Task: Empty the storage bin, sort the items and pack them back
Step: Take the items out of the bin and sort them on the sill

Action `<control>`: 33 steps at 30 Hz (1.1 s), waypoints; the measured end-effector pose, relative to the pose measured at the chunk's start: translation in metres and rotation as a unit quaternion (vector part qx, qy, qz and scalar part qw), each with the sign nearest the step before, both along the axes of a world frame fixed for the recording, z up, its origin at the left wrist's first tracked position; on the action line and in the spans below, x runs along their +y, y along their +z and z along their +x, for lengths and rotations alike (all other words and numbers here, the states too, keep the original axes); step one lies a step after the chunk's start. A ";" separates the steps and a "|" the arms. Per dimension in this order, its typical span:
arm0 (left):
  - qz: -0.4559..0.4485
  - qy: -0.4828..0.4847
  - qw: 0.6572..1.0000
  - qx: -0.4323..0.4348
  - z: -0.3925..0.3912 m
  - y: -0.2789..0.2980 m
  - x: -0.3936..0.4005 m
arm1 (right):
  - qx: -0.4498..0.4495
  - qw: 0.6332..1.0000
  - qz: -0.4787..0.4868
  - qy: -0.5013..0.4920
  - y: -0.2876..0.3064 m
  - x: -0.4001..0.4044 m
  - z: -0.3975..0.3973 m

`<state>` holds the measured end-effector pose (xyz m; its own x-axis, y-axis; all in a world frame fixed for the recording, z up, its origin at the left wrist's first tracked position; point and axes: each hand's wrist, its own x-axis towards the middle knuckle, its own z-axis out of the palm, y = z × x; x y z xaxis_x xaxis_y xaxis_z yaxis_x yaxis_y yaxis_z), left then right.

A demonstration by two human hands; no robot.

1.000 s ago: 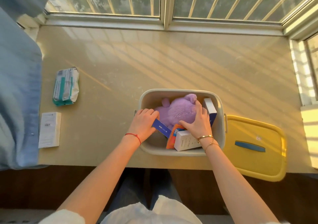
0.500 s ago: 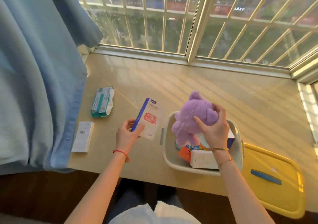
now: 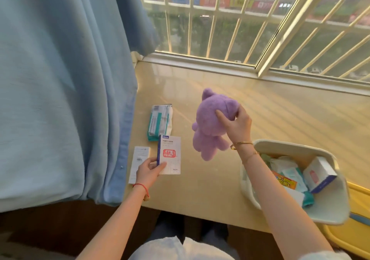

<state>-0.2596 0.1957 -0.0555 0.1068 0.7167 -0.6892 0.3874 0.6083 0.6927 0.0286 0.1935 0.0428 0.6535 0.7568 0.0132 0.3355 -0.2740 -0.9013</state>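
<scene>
since the frame half a second ago the purple plush bear has travelled left, away from above the storage bin, and now hangs in the air over the bare surface. the white box with the blue spine and red stamp has dropped from mid-air to just beside the white carton near the curtain. the view has also swung left, so the bin now sits at the right edge.

the right hand has its grip closed on the bear's head, thumb on the near side and fingers curled over the far side; the bear dangles below with its legs pointing down. the left hand pinches the lower left corner of the stamped box, thumb on top; whether the box touches the surface cannot be told.

a teal and white packet lies flat beyond the stamped box, close to the curtain's hem. the white carton lies partly under the left hand.

the bin stands on the surface near its front edge, with the right forearm crossing its near left rim. inside it lie a white and blue box leaning against the right wall, an orange packet, pale soft packs and a white item with a teal end. the yellow lid lies to the bin's right, partly out of view.
</scene>
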 end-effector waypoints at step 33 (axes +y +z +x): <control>0.093 -0.172 0.961 0.194 -0.029 -0.087 0.010 | -0.103 0.978 -0.182 0.021 -0.160 0.015 -0.032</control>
<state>-0.2887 0.2054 -0.1426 0.1197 0.8002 -0.5877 0.7949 0.2774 0.5396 -0.0031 0.2088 -0.1172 0.6331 0.7624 -0.1338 0.5183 -0.5459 -0.6583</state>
